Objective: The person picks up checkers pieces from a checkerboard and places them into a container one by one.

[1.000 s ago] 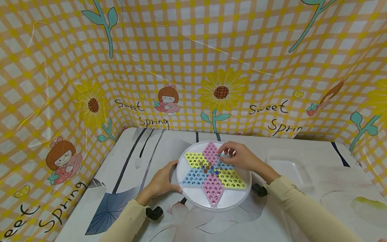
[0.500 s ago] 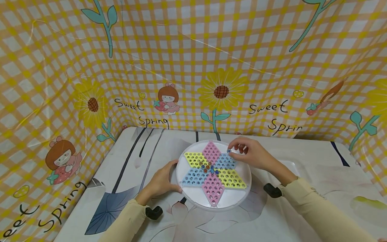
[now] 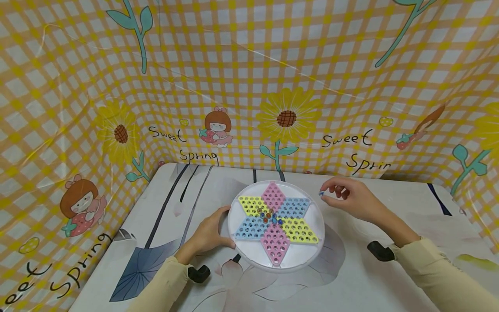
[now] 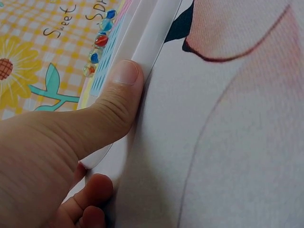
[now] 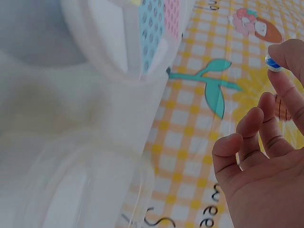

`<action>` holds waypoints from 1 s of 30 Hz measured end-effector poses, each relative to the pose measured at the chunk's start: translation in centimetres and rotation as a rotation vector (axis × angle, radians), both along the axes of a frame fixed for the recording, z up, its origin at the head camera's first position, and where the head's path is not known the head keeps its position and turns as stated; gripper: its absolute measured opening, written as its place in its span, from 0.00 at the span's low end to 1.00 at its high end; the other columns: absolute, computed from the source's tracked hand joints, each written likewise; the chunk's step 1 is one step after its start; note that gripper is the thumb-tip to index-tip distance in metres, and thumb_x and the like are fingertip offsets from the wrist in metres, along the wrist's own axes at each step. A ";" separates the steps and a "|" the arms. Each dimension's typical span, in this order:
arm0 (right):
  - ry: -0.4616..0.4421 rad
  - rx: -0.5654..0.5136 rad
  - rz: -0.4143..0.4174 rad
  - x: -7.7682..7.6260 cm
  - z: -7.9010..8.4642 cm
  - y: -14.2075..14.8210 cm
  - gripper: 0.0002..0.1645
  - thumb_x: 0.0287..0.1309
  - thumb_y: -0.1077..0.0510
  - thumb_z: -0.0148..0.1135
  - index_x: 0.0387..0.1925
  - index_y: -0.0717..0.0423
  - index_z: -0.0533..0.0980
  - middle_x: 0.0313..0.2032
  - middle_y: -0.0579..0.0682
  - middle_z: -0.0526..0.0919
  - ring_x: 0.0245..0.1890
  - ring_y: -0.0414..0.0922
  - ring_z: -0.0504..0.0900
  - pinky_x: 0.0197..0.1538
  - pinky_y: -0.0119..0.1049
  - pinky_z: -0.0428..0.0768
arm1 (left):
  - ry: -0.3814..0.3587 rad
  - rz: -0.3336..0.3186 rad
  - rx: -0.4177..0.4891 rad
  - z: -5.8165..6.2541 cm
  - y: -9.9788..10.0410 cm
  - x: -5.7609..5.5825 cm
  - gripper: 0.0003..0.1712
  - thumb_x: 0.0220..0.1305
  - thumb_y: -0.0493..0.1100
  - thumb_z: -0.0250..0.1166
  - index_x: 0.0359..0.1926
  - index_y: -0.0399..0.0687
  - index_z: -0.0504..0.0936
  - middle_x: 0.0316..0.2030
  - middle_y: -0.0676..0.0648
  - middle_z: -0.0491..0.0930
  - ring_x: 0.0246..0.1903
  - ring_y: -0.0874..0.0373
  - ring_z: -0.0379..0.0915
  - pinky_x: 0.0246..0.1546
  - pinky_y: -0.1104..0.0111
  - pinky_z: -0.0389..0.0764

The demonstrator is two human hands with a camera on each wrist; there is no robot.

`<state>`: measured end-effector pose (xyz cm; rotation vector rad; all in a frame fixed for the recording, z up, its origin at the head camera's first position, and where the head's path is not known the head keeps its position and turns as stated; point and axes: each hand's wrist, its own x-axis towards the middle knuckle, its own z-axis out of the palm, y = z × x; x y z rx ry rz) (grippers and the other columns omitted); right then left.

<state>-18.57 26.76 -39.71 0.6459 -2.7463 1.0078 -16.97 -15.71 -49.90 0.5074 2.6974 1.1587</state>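
Pinching clear-and-blue glassy marble (image 3: 321,193): right hand (image 3: 349,198), right of centre | left hand (image 3: 206,234) grips round white plastic star-patterned board (image 3: 301,253), centre, likely steadying it

A yellow-checked cloth (image 3: 335,52) printed with sunflowers (image 3: 286,118) hangs behind a white table (image 3: 226,186) with pale floral patterns (image 3: 232,277)

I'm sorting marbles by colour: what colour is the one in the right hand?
The marble is blue and white, clearest in the right wrist view.
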 end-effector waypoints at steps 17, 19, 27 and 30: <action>0.031 0.004 -0.070 1.0 -0.2 5.2 0.09 0.61 0.58 0.74 0.42 0.46 0.83 0.32 0.46 0.76 0.31 0.41 0.71 0.31 0.29 0.73 | 0.004 -0.001 0.007 0.2 -0.1 0.1 0.66 0.38 0.47 0.88 0.76 0.41 0.61 0.74 0.38 0.65 0.72 0.41 0.61 0.70 0.44 0.64; 0.039 -0.010 -0.072 1.1 -0.2 5.6 0.09 0.61 0.59 0.74 0.42 0.46 0.83 0.32 0.46 0.76 0.31 0.41 0.71 0.31 0.29 0.72 | 0.003 -0.002 0.008 0.2 -0.1 0.1 0.67 0.38 0.47 0.88 0.76 0.41 0.61 0.74 0.38 0.65 0.72 0.41 0.61 0.70 0.44 0.64; 0.060 -0.055 -0.112 1.3 -1.2 7.3 0.09 0.61 0.61 0.73 0.42 0.49 0.83 0.32 0.47 0.75 0.29 0.40 0.71 0.30 0.28 0.71 | 0.000 -0.004 0.002 0.3 0.0 0.1 0.67 0.38 0.47 0.88 0.77 0.41 0.60 0.74 0.38 0.64 0.73 0.41 0.60 0.70 0.45 0.63; 0.053 -0.065 -0.144 1.4 -1.6 7.9 0.08 0.61 0.60 0.73 0.42 0.50 0.83 0.32 0.48 0.76 0.28 0.40 0.72 0.30 0.28 0.71 | 0.003 -0.007 0.002 0.4 0.0 0.1 0.67 0.38 0.47 0.88 0.77 0.41 0.60 0.74 0.38 0.64 0.73 0.41 0.60 0.70 0.45 0.64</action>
